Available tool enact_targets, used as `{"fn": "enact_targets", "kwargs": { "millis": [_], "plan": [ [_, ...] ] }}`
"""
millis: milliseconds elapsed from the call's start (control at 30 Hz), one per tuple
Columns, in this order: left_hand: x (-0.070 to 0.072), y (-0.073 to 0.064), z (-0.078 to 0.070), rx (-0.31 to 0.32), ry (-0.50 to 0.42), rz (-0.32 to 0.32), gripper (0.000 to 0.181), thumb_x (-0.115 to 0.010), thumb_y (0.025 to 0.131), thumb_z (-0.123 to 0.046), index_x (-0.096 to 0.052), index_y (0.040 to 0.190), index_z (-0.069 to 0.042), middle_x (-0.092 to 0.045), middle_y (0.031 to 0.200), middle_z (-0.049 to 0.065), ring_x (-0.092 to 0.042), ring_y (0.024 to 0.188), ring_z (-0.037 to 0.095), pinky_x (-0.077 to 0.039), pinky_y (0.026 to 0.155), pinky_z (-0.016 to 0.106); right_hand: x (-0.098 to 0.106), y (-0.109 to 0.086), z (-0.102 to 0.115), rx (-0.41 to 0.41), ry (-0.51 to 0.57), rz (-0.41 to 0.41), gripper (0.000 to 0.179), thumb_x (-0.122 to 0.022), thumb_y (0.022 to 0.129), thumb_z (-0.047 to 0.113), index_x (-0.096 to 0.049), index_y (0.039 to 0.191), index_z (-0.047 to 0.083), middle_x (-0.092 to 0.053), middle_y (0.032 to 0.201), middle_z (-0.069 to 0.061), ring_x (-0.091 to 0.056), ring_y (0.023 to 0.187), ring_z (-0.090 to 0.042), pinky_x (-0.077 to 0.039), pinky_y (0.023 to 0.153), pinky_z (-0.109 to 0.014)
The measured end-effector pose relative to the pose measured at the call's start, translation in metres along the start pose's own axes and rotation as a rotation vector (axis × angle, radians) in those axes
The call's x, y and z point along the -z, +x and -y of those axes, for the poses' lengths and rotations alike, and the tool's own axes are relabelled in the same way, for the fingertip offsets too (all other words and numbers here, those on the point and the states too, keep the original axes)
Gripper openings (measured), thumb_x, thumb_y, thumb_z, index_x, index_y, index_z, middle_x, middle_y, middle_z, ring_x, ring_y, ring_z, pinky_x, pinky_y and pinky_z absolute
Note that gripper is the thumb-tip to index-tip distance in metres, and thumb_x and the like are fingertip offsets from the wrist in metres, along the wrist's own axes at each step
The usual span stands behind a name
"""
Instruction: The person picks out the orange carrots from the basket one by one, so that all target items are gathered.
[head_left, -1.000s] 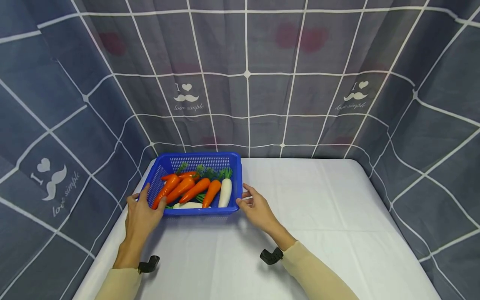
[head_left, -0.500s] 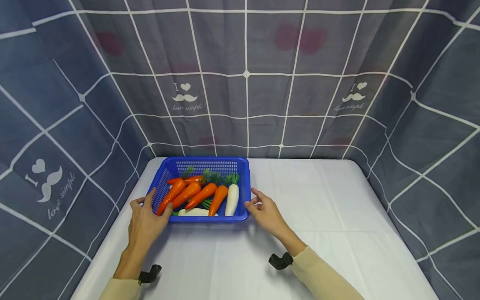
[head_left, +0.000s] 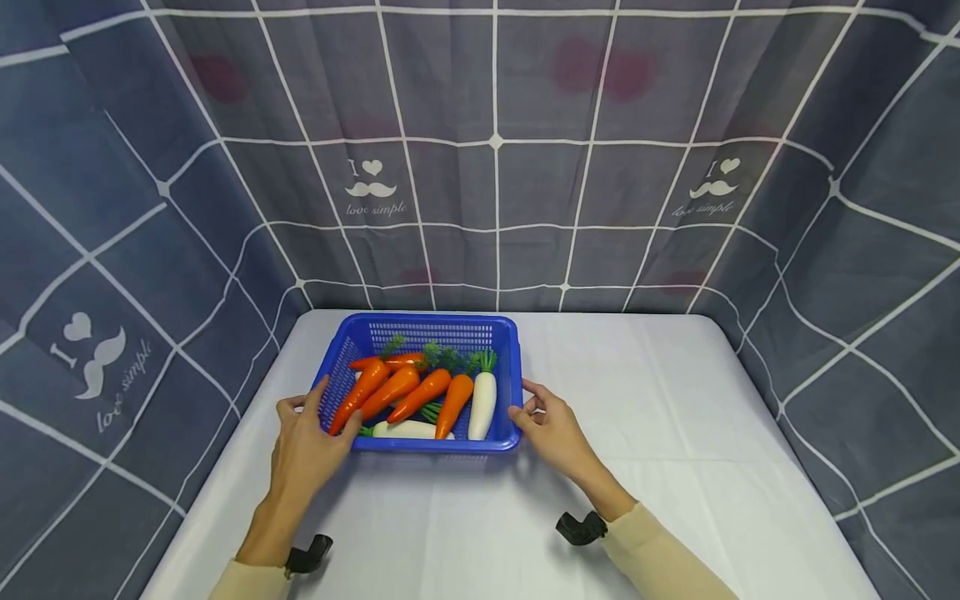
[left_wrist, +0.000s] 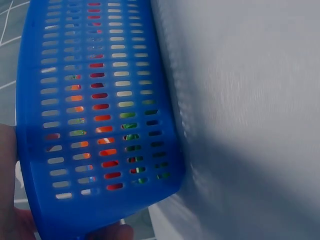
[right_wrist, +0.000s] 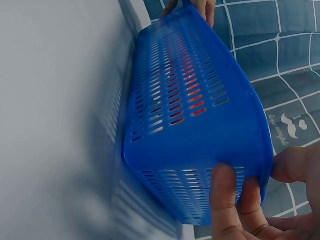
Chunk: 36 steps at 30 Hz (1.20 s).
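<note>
A blue plastic basket (head_left: 435, 446) stands on the white cloth, left of centre in the head view. Several orange carrots (head_left: 453, 404) with green tops lie in it, beside an upright-lying white radish (head_left: 483, 404) and another white radish (head_left: 408, 429) along the front wall. My left hand (head_left: 311, 450) grips the rim at the front left corner, its thumb over the front edge. At the front right corner my right hand (head_left: 557, 433) pinches the rim. The right wrist view shows its fingers (right_wrist: 224, 187) against the outer wall, thumb at the rim.
A white cloth-covered table (head_left: 637, 400) extends to the right and in front of the basket. Grey-blue checked curtains (head_left: 540, 183) enclose it at the back and both sides. A black wrist-worn device (head_left: 581, 528) sits on each wrist.
The basket has slid to the right and a little toward me, with its vegetables inside. Both hands have moved along with it, keeping their hold on its corners.
</note>
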<state>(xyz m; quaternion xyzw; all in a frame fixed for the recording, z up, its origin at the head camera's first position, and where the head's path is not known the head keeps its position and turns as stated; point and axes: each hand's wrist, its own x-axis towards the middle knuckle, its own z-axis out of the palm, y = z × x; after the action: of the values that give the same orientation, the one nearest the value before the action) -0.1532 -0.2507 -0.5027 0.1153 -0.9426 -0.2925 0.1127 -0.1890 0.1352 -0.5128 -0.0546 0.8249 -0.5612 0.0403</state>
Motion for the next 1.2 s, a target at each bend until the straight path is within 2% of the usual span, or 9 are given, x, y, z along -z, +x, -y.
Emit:
{"fn": "enact_targets", "kwargs": {
  "millis": [133,367,500,667,933,1100,1200],
  "plan": [
    [-0.002,-0.003,-0.005,-0.010,-0.011,0.016,0.092,-0.081,0.105,-0.043,-0.043,0.180,-0.005,-0.044,0.154,0.043,-0.076,0.096,0.060,-0.069,0.075,0.061,0.009,-0.005,-0.002,-0.013,-0.017,-0.014,0.065,-0.078,0.111,0.018,-0.056,0.167,-0.005,-0.074,0.096,-0.006,-0.072,0.079,-0.013,-0.052,0.070,-0.022],
    [-0.010,-0.010,-0.014,-0.031,-0.032,0.050,0.095,-0.082,0.106,-0.045,-0.041,0.181,-0.005,-0.045,0.151,0.040,-0.075,0.091,0.051,-0.066,0.069,0.051,0.026,-0.017,-0.010,-0.030,-0.045,-0.046,0.061,-0.078,0.113,0.024,-0.058,0.164,-0.004,-0.074,0.092,-0.004,-0.074,0.083,-0.013,-0.053,0.075,-0.024],
    [-0.013,-0.014,-0.019,-0.042,-0.048,0.067,0.098,-0.083,0.106,-0.046,-0.038,0.182,-0.003,-0.047,0.148,0.039,-0.075,0.092,0.050,-0.069,0.076,0.058,0.033,-0.024,-0.012,-0.051,-0.044,-0.070,0.057,-0.076,0.114,0.023,-0.059,0.162,-0.003,-0.071,0.087,-0.002,-0.076,0.082,-0.014,-0.052,0.071,-0.024],
    [-0.015,-0.017,-0.023,-0.047,-0.056,0.090,0.102,-0.082,0.106,-0.047,-0.033,0.183,0.000,-0.049,0.144,0.037,-0.072,0.094,0.045,-0.068,0.078,0.056,0.040,-0.031,-0.011,-0.079,-0.051,-0.092,0.055,-0.075,0.114,0.023,-0.059,0.160,-0.002,-0.069,0.084,-0.002,-0.081,0.091,-0.017,-0.054,0.072,-0.024],
    [-0.019,-0.023,-0.029,-0.035,-0.062,0.103,0.105,-0.081,0.106,-0.048,-0.029,0.183,0.002,-0.052,0.138,0.034,-0.068,0.088,0.039,-0.068,0.078,0.056,0.047,-0.039,-0.014,-0.124,-0.038,-0.105,0.053,-0.075,0.114,0.024,-0.058,0.158,-0.001,-0.063,0.078,0.001,-0.071,0.075,-0.013,-0.051,0.063,-0.023],
    [-0.022,-0.027,-0.035,-0.034,-0.053,0.100,0.103,-0.079,0.107,-0.049,-0.029,0.183,0.001,-0.054,0.133,0.034,-0.063,0.079,0.035,-0.061,0.064,0.044,0.054,-0.043,-0.015,-0.132,-0.048,-0.098,0.055,-0.075,0.115,0.026,-0.057,0.160,-0.001,-0.064,0.078,0.001,-0.072,0.076,-0.011,-0.053,0.064,-0.023],
    [-0.024,-0.029,-0.038,-0.029,-0.029,0.106,0.103,-0.077,0.108,-0.051,-0.028,0.184,-0.002,-0.054,0.134,0.036,-0.061,0.072,0.032,-0.053,0.056,0.037,0.057,-0.044,-0.015,-0.120,-0.109,-0.090,0.055,-0.074,0.116,0.028,-0.058,0.160,-0.001,-0.065,0.081,-0.001,-0.069,0.075,-0.012,-0.051,0.065,-0.023]
  ]
}}
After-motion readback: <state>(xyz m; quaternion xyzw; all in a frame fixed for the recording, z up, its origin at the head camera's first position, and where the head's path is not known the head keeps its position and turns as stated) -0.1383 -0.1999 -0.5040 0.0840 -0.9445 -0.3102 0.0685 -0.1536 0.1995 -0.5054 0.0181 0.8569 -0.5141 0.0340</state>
